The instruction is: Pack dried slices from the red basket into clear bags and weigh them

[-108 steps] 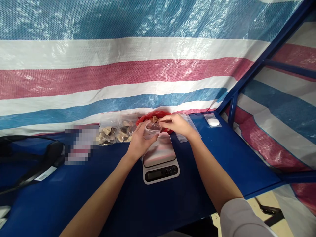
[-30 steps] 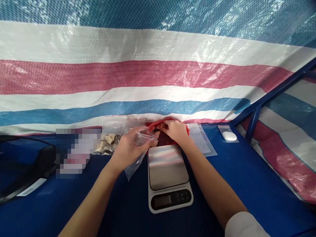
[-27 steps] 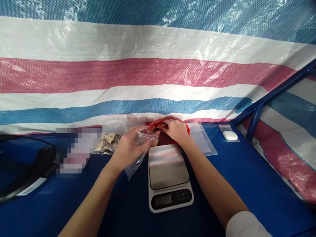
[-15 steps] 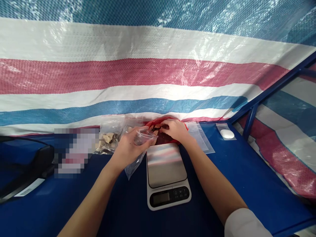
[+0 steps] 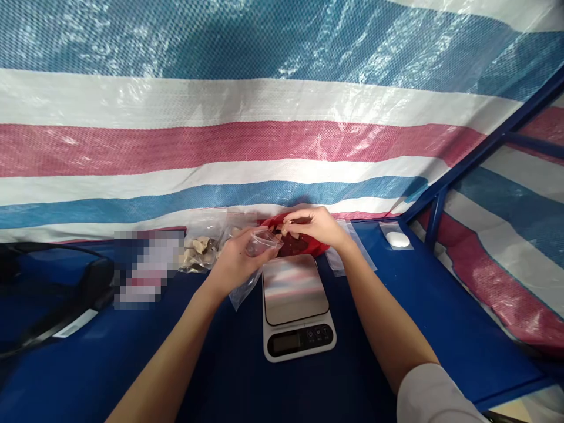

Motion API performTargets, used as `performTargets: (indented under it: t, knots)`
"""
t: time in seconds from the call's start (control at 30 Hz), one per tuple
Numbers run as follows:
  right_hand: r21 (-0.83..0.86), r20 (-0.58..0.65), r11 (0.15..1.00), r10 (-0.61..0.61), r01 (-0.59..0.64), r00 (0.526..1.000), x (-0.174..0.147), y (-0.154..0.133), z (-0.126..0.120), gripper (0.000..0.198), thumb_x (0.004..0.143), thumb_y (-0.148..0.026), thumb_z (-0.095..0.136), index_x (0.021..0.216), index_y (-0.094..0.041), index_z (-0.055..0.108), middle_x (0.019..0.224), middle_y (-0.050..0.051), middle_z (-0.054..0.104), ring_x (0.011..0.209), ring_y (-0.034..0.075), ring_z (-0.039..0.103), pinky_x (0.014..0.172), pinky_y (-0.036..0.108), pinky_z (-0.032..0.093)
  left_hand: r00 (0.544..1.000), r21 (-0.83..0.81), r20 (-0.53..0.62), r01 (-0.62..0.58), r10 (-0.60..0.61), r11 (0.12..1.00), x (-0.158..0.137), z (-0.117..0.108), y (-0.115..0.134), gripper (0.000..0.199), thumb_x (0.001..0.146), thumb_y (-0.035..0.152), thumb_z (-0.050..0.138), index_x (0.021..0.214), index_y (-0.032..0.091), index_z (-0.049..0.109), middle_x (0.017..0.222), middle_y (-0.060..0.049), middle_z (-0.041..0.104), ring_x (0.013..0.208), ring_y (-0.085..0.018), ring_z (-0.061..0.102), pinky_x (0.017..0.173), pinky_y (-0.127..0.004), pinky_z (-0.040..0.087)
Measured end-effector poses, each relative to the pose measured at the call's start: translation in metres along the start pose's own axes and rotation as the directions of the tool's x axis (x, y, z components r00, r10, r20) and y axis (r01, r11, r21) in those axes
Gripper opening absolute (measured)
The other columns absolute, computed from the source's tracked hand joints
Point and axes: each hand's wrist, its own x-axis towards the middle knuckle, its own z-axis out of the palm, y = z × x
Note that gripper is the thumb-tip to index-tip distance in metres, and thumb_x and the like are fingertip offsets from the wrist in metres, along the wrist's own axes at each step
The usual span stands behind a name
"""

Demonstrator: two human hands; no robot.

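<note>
My left hand (image 5: 240, 261) is closed on a clear plastic bag (image 5: 242, 292), whose open mouth faces right. Pinched in the fingertips of my right hand (image 5: 319, 226) is a small tan dried piece (image 5: 284, 229), just right of the bag's mouth. Beneath that hand lies a red bag (image 5: 318, 248), spread open with brown and tan pieces inside. In front of it stands a white kitchen scale (image 5: 296, 291) with a bare metal plate; its display looks dark. Left of my left hand, a clear bag (image 5: 200, 249) holds pale dried pieces.
Flat clear bags (image 5: 355, 252) lie right of the red bag. Farther right, a white rounded object (image 5: 397, 239) rests on a small clear bag. A black object with a white label (image 5: 76, 323) is at left. Striped sheeting (image 5: 247, 141) rises behind the blue table (image 5: 418, 317).
My right hand has risen out of the red bag with a tan piece and come nearer the bag's mouth. My left hand keeps its hold; the view has tilted slightly up.
</note>
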Motion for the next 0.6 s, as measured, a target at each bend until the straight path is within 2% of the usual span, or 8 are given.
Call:
performTargets:
  t: [0.1,0.2,0.33,0.47,0.6]
  knots:
    - [0.106,0.022,0.994,-0.03,0.027,0.999,-0.004,-0.017,-0.004,0.02,0.089,-0.035,0.071,0.096,-0.018,0.079,0.094,0.004,0.08,0.089,0.018,0.073,0.088,0.031,0.056,1.0,-0.014,0.023,-0.016,0.016,1.0,-0.001,0.004,0.001,0.045,0.087,0.044,0.075,0.128,0.027,0.068,0.13,-0.009,0.072,0.123,-0.032,0.066,0.109,-0.051,0.052]
    - [0.119,0.051,0.992,-0.049,0.043,0.998,-0.006,-0.029,-0.003,0.019,0.087,-0.036,0.074,0.094,-0.019,0.079,0.094,0.004,0.08,0.09,0.018,0.074,0.087,0.031,0.056,0.999,-0.026,0.027,-0.019,0.02,0.999,-0.002,0.009,0.001,0.053,0.086,0.046,0.076,0.133,0.024,0.065,0.134,-0.01,0.069,0.126,-0.032,0.064,0.112,-0.05,0.05]
    - [-0.016,0.07,0.996,-0.085,0.087,0.994,-0.007,-0.038,0.005,0.015,0.088,-0.032,0.073,0.095,-0.022,0.081,0.098,0.002,0.08,0.088,0.018,0.073,0.082,0.028,0.055,0.999,-0.021,0.011,-0.031,0.031,0.999,-0.001,0.014,0.002,0.058,0.084,0.047,0.077,0.134,0.021,0.065,0.131,-0.012,0.068,0.123,-0.032,0.065,0.109,-0.05,0.051]
    - [-0.182,0.073,0.98,-0.072,0.084,0.995,-0.006,-0.045,0.014,0.016,0.089,-0.024,0.07,0.1,-0.024,0.081,0.097,-0.001,0.08,0.082,0.014,0.072,0.077,0.025,0.052,0.999,-0.029,0.01,-0.039,0.039,0.999,-0.001,0.016,0.007,0.05,0.084,0.044,0.075,0.13,0.025,0.067,0.127,-0.009,0.07,0.115,-0.03,0.068,0.103,-0.047,0.055]
    - [-0.242,0.077,0.965,-0.082,0.099,0.994,-0.005,-0.049,0.021,0.02,0.089,-0.019,0.067,0.102,-0.026,0.081,0.102,-0.002,0.08,0.085,0.014,0.072,0.079,0.024,0.051,1.0,-0.044,-0.005,-0.015,0.015,0.999,-0.001,0.018,0.011,0.047,0.084,0.041,0.075,0.127,0.025,0.068,0.125,-0.009,0.069,0.11,-0.028,0.068,0.1,-0.045,0.055]
